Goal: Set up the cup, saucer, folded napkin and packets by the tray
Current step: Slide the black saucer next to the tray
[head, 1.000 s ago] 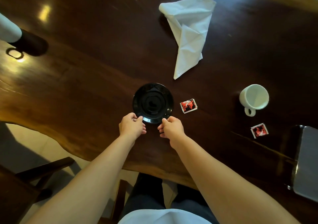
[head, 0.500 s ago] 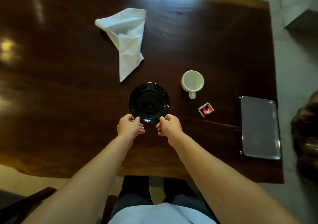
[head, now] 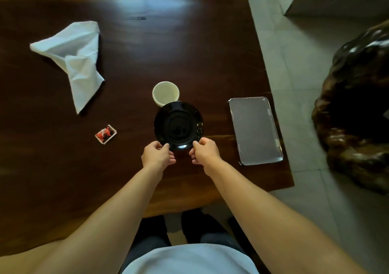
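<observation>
I hold a black saucer by its near rim, my left hand pinching it on the left and my right hand on the right. Its far edge overlaps the white cup, hiding the cup's near side. A metal tray lies to the right of the saucer near the table's right edge. A crumpled white napkin lies at the far left. One red packet lies left of the saucer; a second packet is not visible.
The dark wooden table ends just right of the tray, with tiled floor beyond. A large dark glossy object stands on the floor at the right. My legs show below the table's near edge.
Both hands have carried the saucer to the right along the table, past the first packet, so that it now overlaps the cup and sits close to the tray. The view swung right with it.
</observation>
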{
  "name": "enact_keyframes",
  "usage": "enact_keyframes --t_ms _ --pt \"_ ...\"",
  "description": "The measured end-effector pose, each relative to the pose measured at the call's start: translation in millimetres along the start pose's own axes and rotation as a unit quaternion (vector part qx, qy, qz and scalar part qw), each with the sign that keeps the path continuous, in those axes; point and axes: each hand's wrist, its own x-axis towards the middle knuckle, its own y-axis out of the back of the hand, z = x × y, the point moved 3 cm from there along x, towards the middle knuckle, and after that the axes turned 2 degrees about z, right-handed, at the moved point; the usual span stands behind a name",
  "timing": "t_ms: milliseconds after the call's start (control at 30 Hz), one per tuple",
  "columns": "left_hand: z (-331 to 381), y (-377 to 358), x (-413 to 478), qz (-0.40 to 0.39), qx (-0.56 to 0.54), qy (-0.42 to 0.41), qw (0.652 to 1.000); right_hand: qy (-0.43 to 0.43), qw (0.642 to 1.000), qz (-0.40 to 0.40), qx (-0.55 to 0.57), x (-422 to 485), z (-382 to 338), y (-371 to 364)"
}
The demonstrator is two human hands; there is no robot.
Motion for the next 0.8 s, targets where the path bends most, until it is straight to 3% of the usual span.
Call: enact_keyframes --t_ms 800 --pt "-21 -88 -12 -0.011 0.022 0.031 0.999 -0.038 0.999 0.004 0.003 38 50 67"
